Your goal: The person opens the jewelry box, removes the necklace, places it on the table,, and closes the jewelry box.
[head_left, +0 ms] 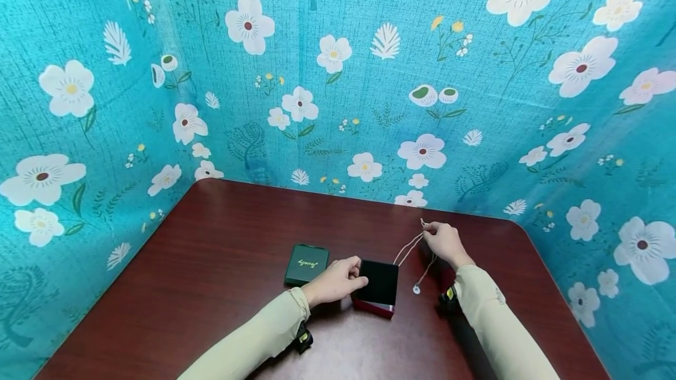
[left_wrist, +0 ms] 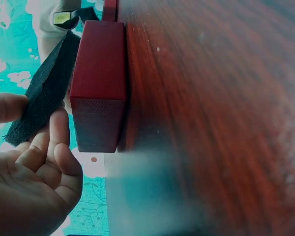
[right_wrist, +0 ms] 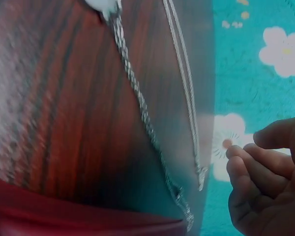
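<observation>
My left hand (head_left: pixel 335 280) pinches the edge of a black foam pad (head_left: pixel 379 282) between thumb and fingers. The pad (left_wrist: pixel 46 88) stands tilted out of a small dark red box (left_wrist: pixel 98 64), which sits on the table. To the right lie a thin doubled chain (right_wrist: pixel 184 78) and a thicker chain (right_wrist: pixel 140 101) with a pale round pendant (head_left: pixel 416 289). Above the far ends of these chains is my right hand (head_left: pixel 443 242), its fingers loosely bent. In the right wrist view, a gap shows between the fingertips and the chains, with nothing seen held.
A green box (head_left: pixel 306 264) with gold lettering lies left of the red box, close to my left hand. Another dark red piece (head_left: pixel 446 276) is partly hidden by my right wrist. The brown table (head_left: pixel 237 233) ends at a blue floral cloth (head_left: pixel 317 116) behind.
</observation>
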Demonstrator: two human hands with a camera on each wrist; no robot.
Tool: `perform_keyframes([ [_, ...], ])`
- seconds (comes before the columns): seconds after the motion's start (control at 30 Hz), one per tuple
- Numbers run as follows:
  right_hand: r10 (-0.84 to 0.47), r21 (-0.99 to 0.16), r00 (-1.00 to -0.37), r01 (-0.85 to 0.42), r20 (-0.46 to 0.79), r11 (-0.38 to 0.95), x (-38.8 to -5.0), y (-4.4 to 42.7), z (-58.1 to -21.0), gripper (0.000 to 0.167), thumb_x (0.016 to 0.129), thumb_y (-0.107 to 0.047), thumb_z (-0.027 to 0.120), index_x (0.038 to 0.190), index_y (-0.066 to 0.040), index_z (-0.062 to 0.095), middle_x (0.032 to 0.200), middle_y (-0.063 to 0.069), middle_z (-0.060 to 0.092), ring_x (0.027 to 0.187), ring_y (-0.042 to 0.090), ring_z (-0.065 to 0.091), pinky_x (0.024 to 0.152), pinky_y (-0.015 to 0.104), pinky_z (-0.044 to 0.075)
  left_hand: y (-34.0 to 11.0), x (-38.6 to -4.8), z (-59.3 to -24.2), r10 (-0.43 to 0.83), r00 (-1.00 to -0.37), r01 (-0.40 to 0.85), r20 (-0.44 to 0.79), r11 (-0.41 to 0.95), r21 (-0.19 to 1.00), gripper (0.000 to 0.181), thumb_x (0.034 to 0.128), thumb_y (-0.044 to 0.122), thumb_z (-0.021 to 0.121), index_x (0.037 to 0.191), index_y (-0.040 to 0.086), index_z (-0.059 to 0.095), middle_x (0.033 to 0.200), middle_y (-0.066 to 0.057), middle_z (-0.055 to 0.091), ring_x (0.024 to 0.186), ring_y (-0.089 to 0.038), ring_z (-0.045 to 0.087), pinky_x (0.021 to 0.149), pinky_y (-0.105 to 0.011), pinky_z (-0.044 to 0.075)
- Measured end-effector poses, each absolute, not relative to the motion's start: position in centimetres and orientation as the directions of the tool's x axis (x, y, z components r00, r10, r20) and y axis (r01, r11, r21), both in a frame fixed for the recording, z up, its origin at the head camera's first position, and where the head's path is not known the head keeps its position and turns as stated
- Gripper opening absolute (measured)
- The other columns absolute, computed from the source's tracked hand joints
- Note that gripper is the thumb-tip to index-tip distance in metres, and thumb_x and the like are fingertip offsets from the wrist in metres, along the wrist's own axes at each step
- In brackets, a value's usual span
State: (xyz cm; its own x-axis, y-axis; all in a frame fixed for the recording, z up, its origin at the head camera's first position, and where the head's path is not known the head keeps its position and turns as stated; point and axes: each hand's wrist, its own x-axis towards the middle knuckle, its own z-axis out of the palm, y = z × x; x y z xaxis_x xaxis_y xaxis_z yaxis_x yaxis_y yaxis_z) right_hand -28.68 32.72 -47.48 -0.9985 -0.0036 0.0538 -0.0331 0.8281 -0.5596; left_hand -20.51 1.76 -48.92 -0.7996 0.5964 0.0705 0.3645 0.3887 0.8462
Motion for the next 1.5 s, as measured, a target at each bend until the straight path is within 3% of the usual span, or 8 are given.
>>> perform_keyframes([
  [0.17,-0.070,-0.545,-0.994,-0.105,0.086,0.832,-27.6,31.7,-47.2,0.026,0.092,-0.011,0.053,0.110,0.003,0.066,0.114,0.023,0.062,0.067,0.019,0.053,0.057,0.031,0.041,1.8,-20.6,-48.7,0.596,-0.800,0.369,0.072,0.394,0.842,0.028,0.0927,0.021,0.059,0.077,0.011,0.039,0.060,0.007,0.028,0.052,-0.006,0.024,0.056,-0.023,0.026],
  [0.37,-0.145,-0.525,-0.979,-0.199,0.143,0.828,-26.1,30.4,-46.7,0.018,0.091,-0.009,0.058,0.101,0.002,0.068,0.092,0.013,0.067,0.065,0.015,0.053,0.058,0.031,0.043,1.9,-20.7,-48.8,0.592,-0.802,0.373,0.077,0.396,0.839,0.028,0.0920,0.021,0.060,0.077,0.011,0.039,0.061,0.007,0.028,0.052,-0.006,0.024,0.056,-0.023,0.025],
  [0.53,-0.204,-0.514,-0.962,-0.271,0.183,0.814,-24.6,29.3,-46.2,0.015,0.090,-0.010,0.060,0.099,-0.001,0.068,0.086,0.006,0.068,0.062,0.012,0.053,0.061,0.033,0.042,1.9,-20.8,-48.7,0.591,-0.805,0.353,0.061,0.394,0.849,0.029,0.0925,0.021,0.059,0.076,0.012,0.038,0.062,0.006,0.026,0.053,-0.007,0.023,0.056,-0.024,0.025],
  [0.67,-0.208,-0.589,-0.969,-0.245,0.131,0.770,-23.2,28.3,-45.9,0.020,0.096,-0.019,0.056,0.101,-0.005,0.069,0.081,0.007,0.067,0.060,0.014,0.054,0.056,0.031,0.044,1.9,-20.8,-48.6,0.585,-0.808,0.348,0.061,0.393,0.851,0.030,0.0925,0.021,0.059,0.076,0.012,0.036,0.061,0.007,0.025,0.053,-0.007,0.021,0.056,-0.024,0.024],
  [0.83,-0.231,-0.681,-0.971,-0.209,0.059,0.702,-21.6,27.0,-46.0,0.034,0.099,-0.037,0.049,0.102,-0.008,0.066,0.082,0.005,0.065,0.071,0.019,0.060,0.064,0.031,0.047,1.9,-20.7,-48.6,0.574,-0.816,0.341,0.064,0.390,0.855,0.031,0.0928,0.022,0.059,0.075,0.011,0.035,0.060,0.007,0.025,0.051,-0.007,0.021,0.055,-0.024,0.024],
  [1.0,-0.241,-0.726,-0.970,-0.148,-0.025,0.672,-20.4,26.0,-46.5,0.035,0.096,-0.045,0.049,0.101,-0.014,0.064,0.074,0.006,0.060,0.062,0.018,0.052,0.058,0.031,0.044,2.1,-20.7,-48.9,0.561,-0.826,0.330,0.063,0.389,0.860,0.031,0.0934,0.023,0.058,0.075,0.011,0.036,0.058,0.006,0.026,0.049,-0.008,0.021,0.054,-0.024,0.024],
  [1.43,-0.332,-0.795,-0.941,-0.150,-0.068,0.588,-19.4,25.6,-47.0,0.029,0.093,-0.036,0.059,0.080,-0.011,0.055,0.066,0.008,0.058,0.067,0.034,0.054,0.060,0.029,0.042,2.4,-20.7,-49.1,0.538,-0.838,0.339,0.090,0.386,0.858,0.023,0.0930,0.020,0.057,0.080,0.009,0.042,0.060,0.005,0.033,0.050,-0.006,0.028,0.055,-0.023,0.028],
  [1.5,-0.337,-0.801,-0.939,-0.147,-0.072,0.581,-19.4,25.8,-47.0,0.029,0.093,-0.036,0.059,0.080,-0.010,0.054,0.067,0.008,0.058,0.067,0.034,0.054,0.060,0.029,0.042,2.3,-20.8,-49.1,0.537,-0.839,0.337,0.088,0.387,0.858,0.019,0.0927,0.021,0.058,0.083,0.009,0.047,0.064,0.007,0.040,0.053,-0.006,0.035,0.057,-0.023,0.033],
])
